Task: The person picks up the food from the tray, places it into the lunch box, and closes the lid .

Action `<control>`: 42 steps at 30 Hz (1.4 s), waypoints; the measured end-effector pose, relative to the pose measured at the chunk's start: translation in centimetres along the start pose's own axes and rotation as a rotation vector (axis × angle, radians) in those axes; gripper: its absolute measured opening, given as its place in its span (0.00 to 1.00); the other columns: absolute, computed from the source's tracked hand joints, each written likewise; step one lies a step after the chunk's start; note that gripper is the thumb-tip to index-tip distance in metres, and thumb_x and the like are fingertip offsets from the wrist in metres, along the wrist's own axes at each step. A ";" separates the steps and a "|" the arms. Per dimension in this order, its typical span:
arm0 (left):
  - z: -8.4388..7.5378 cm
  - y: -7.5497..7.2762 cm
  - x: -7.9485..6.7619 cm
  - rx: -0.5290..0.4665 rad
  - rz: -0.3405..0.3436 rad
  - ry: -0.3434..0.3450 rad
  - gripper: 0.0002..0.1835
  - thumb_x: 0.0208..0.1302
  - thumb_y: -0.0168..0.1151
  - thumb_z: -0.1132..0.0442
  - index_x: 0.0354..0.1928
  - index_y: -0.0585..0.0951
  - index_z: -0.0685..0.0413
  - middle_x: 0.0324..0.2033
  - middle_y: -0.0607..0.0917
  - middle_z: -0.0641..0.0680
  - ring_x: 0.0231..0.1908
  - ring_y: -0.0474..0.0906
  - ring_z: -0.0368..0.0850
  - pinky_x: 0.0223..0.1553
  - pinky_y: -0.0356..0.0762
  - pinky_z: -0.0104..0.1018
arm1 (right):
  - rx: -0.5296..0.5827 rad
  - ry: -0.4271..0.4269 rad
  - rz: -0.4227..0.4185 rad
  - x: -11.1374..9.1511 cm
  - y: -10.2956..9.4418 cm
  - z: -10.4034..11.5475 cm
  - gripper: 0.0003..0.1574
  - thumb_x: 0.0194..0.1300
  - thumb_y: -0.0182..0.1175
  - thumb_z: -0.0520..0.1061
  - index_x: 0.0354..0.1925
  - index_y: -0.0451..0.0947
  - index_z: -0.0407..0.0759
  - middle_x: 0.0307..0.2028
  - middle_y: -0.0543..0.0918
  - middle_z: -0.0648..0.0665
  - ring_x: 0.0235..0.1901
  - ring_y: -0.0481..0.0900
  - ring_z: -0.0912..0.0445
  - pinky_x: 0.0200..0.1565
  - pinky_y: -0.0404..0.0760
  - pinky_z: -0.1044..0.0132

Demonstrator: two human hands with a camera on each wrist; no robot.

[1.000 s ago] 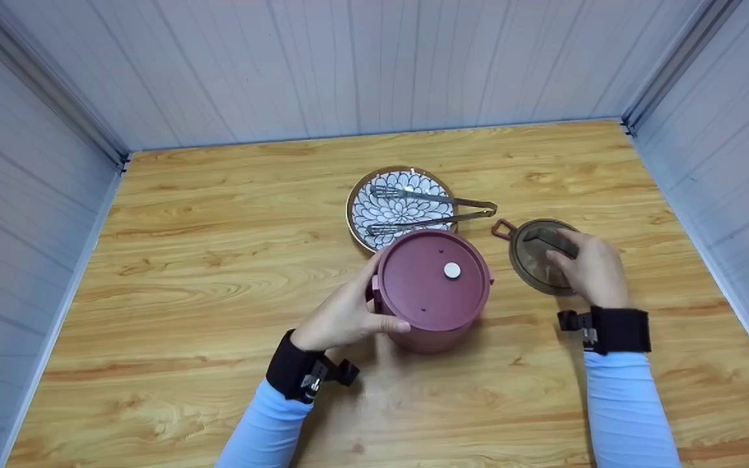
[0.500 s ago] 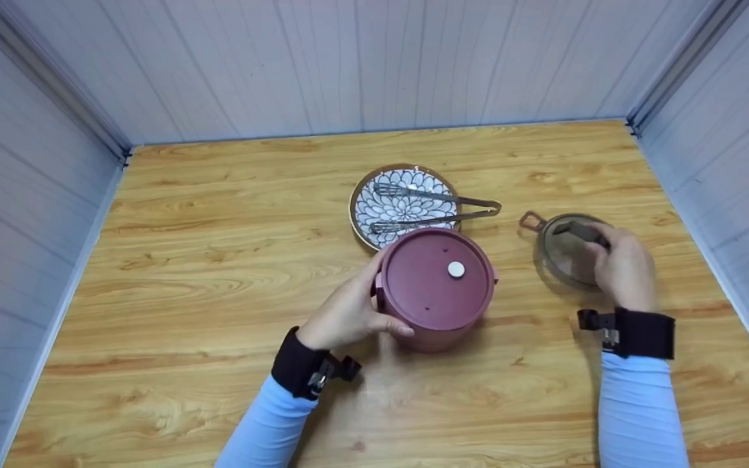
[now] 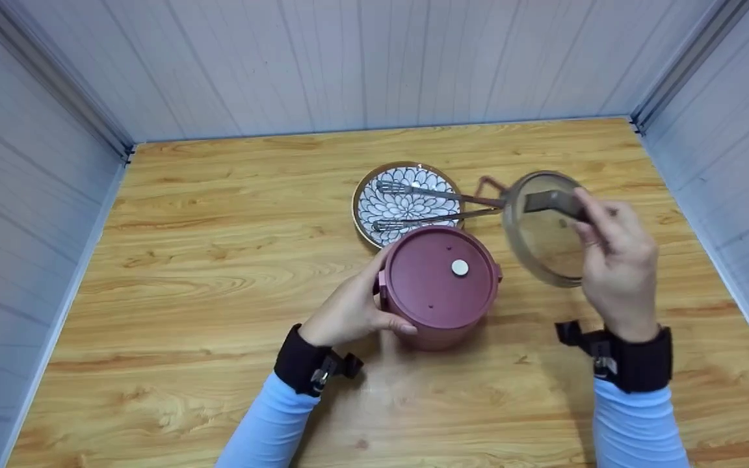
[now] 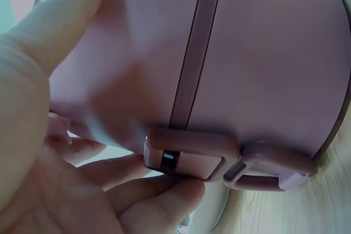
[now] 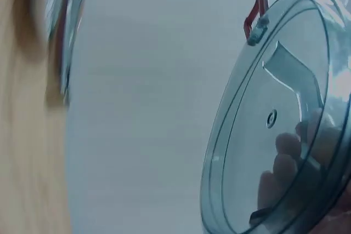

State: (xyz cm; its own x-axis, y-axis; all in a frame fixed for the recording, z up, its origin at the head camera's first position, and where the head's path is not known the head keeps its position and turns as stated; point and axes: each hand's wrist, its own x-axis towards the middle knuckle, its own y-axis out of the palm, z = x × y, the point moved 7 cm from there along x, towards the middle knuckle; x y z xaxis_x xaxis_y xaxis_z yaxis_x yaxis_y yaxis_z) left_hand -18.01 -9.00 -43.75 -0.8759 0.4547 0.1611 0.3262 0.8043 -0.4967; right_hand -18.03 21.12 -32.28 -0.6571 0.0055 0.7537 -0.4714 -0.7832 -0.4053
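In the head view, a dusty-pink round container [image 3: 436, 292] with a white button on top stands at the middle of the table. My left hand [image 3: 345, 309] holds it from the left, thumb on the near side. Clasp-like loops show on the container [image 4: 120, 69] in the left wrist view, with my fingers bent beside one. My right hand [image 3: 625, 276] grips the handle of a clear round lid [image 3: 547, 240], tilted and raised off the table. Through the lid [image 5: 263, 152] in the right wrist view, my fingers show around the handle, and a reddish loop sticks out from its rim.
Behind the container lies a plate [image 3: 356, 211] with a petal pattern and brown rim. Metal tongs [image 3: 439, 194] rest across it, their joined end sticking out to the right. Pale panel walls [image 3: 387, 71] close the wooden table [image 3: 205, 273] at the back and sides.
My right hand has lifted the lid off the table and tilted it up, after shifting it right. The left hand and the container have stayed in place.
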 end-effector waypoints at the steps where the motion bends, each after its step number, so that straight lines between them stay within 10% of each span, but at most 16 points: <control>1: 0.0 0.0 0.0 0.005 0.002 -0.001 0.66 0.38 0.81 0.41 0.78 0.50 0.32 0.73 0.62 0.43 0.69 0.60 0.41 0.69 0.58 0.44 | 0.027 -0.037 0.011 -0.1 0.6 0.9 0.27 0.59 0.61 0.23 0.56 0.81 0.36 0.42 0.82 0.34 0.41 0.76 0.59 0.45 0.74 0.74; 8: 0.3 0.5 0.2 -0.023 0.041 -0.019 0.68 0.38 0.81 0.44 0.79 0.47 0.38 0.72 0.65 0.49 0.68 0.62 0.43 0.69 0.58 0.42 | 0.113 -0.254 0.194 -1.0 5.5 5.4 0.31 0.55 0.64 0.24 0.56 0.83 0.43 0.43 0.82 0.35 0.44 0.77 0.44 0.54 0.74 0.64; 15: 0.8 0.9 0.4 -0.137 0.065 -0.025 0.61 0.38 0.82 0.49 0.76 0.58 0.42 0.68 0.69 0.44 0.66 0.66 0.39 0.66 0.62 0.35 | 0.102 -0.299 0.340 -1.9 8.4 6.4 0.26 0.62 0.62 0.34 0.58 0.82 0.45 0.43 0.81 0.38 0.44 0.77 0.45 0.51 0.76 0.56; 27: 1.6 0.8 0.3 -0.156 0.069 -0.047 0.55 0.39 0.82 0.51 0.73 0.66 0.49 0.75 0.56 0.46 0.70 0.59 0.41 0.67 0.60 0.33 | 0.121 -0.344 0.396 -2.4 9.4 6.6 0.29 0.57 0.65 0.32 0.59 0.82 0.44 0.42 0.81 0.39 0.41 0.76 0.46 0.45 0.78 0.55; 34: 2.0 0.8 0.4 -0.249 0.075 -0.006 0.62 0.41 0.82 0.59 0.77 0.54 0.54 0.75 0.57 0.47 0.67 0.65 0.41 0.65 0.64 0.33 | 0.159 -0.365 0.406 -2.5 9.9 7.2 0.21 0.67 0.60 0.40 0.58 0.82 0.45 0.42 0.81 0.39 0.43 0.77 0.45 0.48 0.78 0.54; 42: 2.1 0.6 0.4 -0.272 0.078 0.051 0.51 0.40 0.82 0.61 0.71 0.70 0.47 0.76 0.54 0.47 0.70 0.60 0.44 0.70 0.56 0.38 | 0.118 -0.380 0.454 -2.9 10.6 7.5 0.22 0.65 0.61 0.36 0.58 0.82 0.43 0.44 0.80 0.38 0.45 0.77 0.45 0.51 0.79 0.54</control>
State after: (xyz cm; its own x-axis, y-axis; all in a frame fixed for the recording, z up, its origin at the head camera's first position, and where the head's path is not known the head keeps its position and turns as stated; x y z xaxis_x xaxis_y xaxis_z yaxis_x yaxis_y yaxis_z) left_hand -18.95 -9.14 -45.80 -0.8276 0.5326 0.1770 0.4815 0.8359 -0.2635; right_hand -16.75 8.14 -34.90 -0.5112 -0.5512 0.6594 -0.1101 -0.7190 -0.6863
